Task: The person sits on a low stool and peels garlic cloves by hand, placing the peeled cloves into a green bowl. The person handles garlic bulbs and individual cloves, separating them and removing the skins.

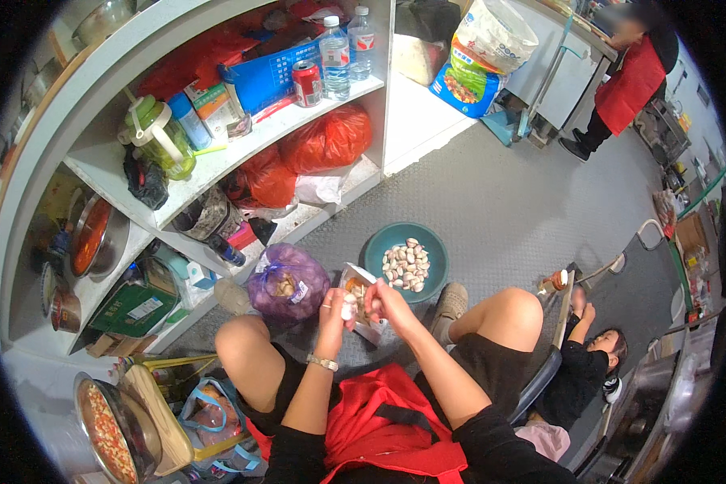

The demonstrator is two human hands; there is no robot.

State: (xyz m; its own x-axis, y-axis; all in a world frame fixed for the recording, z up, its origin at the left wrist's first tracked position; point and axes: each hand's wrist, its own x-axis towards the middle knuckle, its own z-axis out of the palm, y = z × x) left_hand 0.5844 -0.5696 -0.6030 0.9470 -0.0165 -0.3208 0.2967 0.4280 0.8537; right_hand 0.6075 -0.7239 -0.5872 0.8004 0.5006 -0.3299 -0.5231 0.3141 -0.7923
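My left hand (336, 308) grips a whitish garlic bulb (349, 307) between thumb and fingers. Close beside it, my right hand (389, 304) has its fingers pinched around a small piece that looks like garlic, mostly hidden by the fingers. Both hands are above a small open carton (372, 332) that has garlic skins in it. Just beyond sits a green plastic basin (438, 272) with many loose garlic cloves (406, 264). To the left, a purple mesh sack (290, 284) of garlic stands on the floor, its top gaping.
Shelving (266, 130) with bottles and red bags curves along the left. A steel bowl of chopped food (112, 429) stands by a wooden stool (157, 417) at lower left. On the right, a person lies on a cot (629, 290); another in a red apron (632, 85) stands farther off.
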